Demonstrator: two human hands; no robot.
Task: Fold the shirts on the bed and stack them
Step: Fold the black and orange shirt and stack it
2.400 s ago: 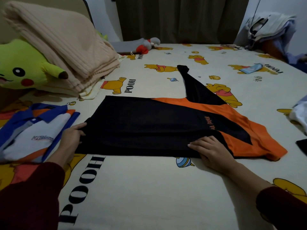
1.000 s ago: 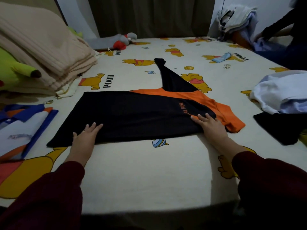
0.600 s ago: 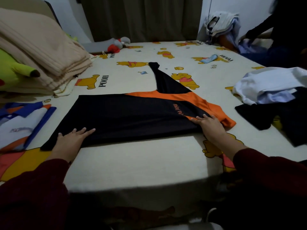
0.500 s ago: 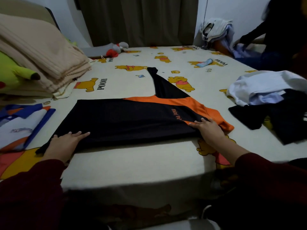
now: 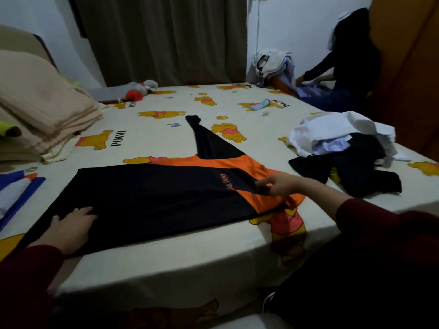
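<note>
While our left hand (image 5: 69, 230) rests flat and loose on the near-left hem, our right hand (image 5: 280, 185) pinches a bit of fabric at the right, orange end of the black-and-orange shirt (image 5: 152, 200). It lies near the bed's (image 5: 190, 264) front edge, long axis running left to right, so the pinched end likely folds leftward. Its far sleeve (image 5: 209, 141) points away; unfolded clothes (image 5: 342, 148) wait far right.

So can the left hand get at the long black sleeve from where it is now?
Probably not without moving: the left hand presses the shirt's hem, while the black sleeve lies far across the shirt. Nothing blocks the way.
</note>
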